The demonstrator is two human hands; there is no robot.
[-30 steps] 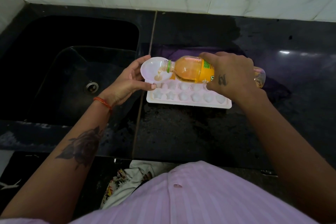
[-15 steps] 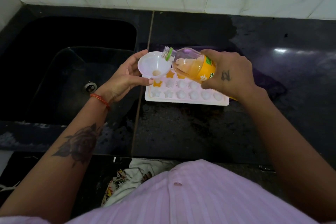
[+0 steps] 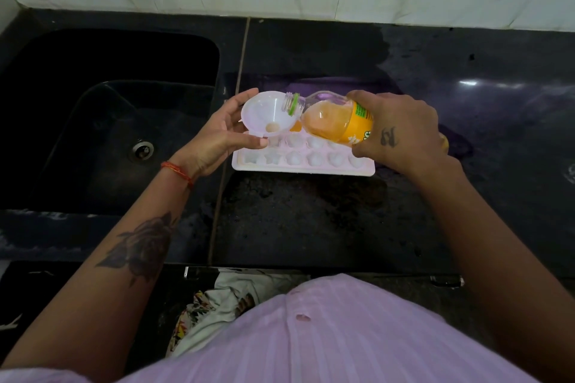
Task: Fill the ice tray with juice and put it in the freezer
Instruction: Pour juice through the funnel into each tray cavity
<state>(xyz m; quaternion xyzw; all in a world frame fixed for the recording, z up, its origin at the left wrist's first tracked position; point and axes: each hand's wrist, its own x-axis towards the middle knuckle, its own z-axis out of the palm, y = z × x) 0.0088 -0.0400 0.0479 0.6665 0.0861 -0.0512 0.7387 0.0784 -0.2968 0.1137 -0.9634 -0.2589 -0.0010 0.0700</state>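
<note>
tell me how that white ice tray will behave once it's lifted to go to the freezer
The ice tray looks like thin, shallow plastic, so it may flex if lifted by one end. Its open pockets, at least one already orange near the funnel, would probably slop over at a tilt. It likely stays light, since most pockets look unfilled.

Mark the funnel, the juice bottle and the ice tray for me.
funnel [image 3: 264,116]: head view, on the inner wall of the bowl.
juice bottle [image 3: 329,120]: head view, on the clear shoulder over the juice.
ice tray [image 3: 298,168]: head view, on the near rim.
</note>
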